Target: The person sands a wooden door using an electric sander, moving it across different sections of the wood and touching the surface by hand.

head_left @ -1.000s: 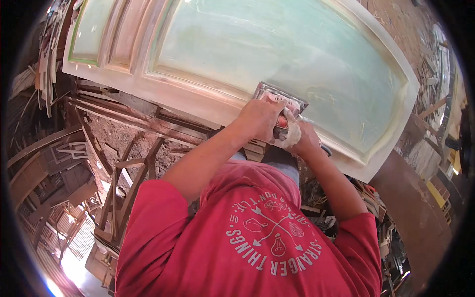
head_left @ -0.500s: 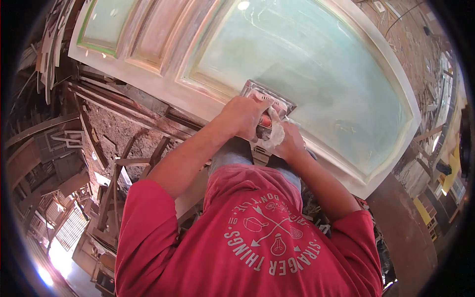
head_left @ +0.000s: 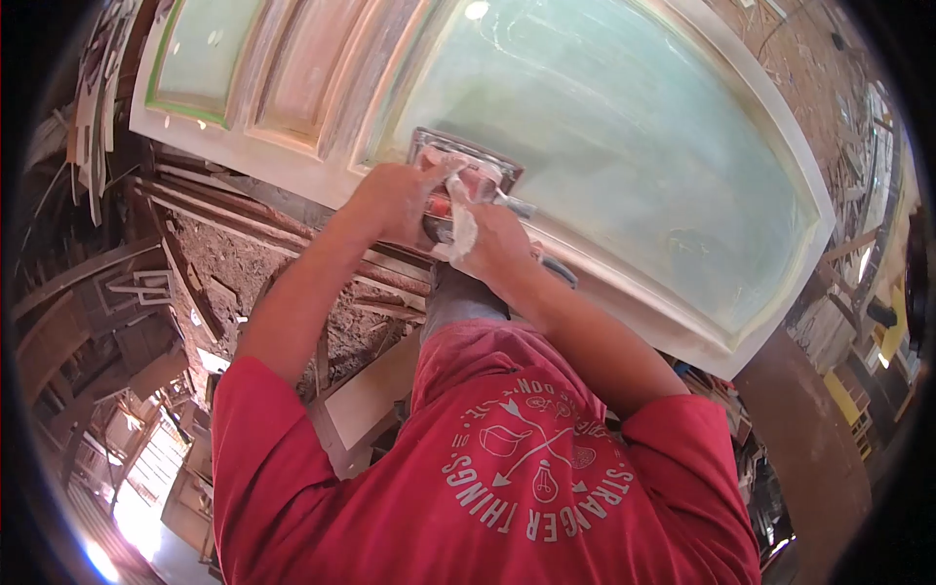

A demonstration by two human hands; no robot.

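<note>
- As seen from the head camera, has both hands closed on one dusty power sander, set pad-down on a pale panelled door.
- Grasps the sander with the left hand from the left side, with bent knuckles and with fingers reaching over the pinkish top, close to a red patch on the body.
- Grasps it with the right hand from the opposite side, meeting the left hand over the machine; shows something whitish along the thumb side, cannot tell whether dust or wrapping.
- Rests the rectangular sanding pad on the large green-tinted panel, along the edge nearest the body, near the corner toward the narrow pinkish panel.
- Shows, farther left on the same door, a small pale-green panel with a brighter green border.
- Has a dark curved piece just beside the right wrist, too hidden to name.
- Wears a red T-shirt printed in white with crossed arrows, a light bulb and "STRANGER THINGS", above grey trousers.
- Stands among timber: near the door's left end, stacked wooden strips; below its near edge, long wooden beams over rough brown ground.
</note>
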